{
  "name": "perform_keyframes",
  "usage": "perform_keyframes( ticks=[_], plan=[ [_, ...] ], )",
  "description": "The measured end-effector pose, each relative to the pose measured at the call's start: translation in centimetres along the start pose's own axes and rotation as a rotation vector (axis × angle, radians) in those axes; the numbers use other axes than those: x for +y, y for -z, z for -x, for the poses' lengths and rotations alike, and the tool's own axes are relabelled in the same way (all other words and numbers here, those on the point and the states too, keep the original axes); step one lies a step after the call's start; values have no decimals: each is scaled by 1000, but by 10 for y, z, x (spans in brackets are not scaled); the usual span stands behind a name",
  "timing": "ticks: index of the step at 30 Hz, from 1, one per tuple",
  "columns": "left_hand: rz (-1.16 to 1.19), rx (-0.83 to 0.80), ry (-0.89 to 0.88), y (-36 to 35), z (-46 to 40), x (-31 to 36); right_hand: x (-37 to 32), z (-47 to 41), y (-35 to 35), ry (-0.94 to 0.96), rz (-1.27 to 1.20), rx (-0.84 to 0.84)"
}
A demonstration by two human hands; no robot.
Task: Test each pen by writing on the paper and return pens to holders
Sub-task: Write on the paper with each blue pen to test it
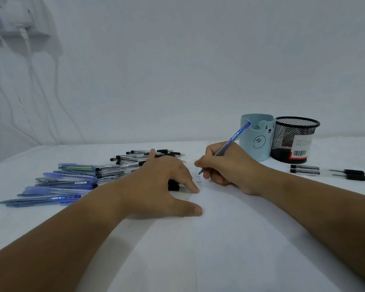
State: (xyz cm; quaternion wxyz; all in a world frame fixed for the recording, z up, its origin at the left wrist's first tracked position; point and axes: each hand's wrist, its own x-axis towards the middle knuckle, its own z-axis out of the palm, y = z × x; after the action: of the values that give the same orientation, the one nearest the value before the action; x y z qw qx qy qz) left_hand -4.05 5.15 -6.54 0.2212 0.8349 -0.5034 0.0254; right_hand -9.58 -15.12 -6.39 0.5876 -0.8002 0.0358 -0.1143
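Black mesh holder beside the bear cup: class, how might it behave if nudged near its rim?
The black mesh holder looks empty and open-meshed, so probably light. It stands upright on a base narrower than its rim, so it may slide or tip.

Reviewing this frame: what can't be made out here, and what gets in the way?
All in the head view:
- Insides of the blue bear holder and the mesh holder: hidden by their walls.
- Top written lines on the paper: too small, partly behind the right hand.
- Pens beneath the left hand: covered.
- Blue pen ink mark now: hidden at the tip.
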Motion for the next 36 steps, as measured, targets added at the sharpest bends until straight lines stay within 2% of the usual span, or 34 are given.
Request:
perform_keyframes(
  ticks=[4,11,28,36],
  plan=[
    [-2,-6,20,2,-1,0,2,1,4,31,85,-77],
    [0,-14,30,4,0,3,8,-3,0,62,270,-60],
    [15,-39,49,4,2,6,3,1,-1,77,333,-99],
    [42,-35,61,3,3,6,3,2,-3,93,370,-58]
  ],
)
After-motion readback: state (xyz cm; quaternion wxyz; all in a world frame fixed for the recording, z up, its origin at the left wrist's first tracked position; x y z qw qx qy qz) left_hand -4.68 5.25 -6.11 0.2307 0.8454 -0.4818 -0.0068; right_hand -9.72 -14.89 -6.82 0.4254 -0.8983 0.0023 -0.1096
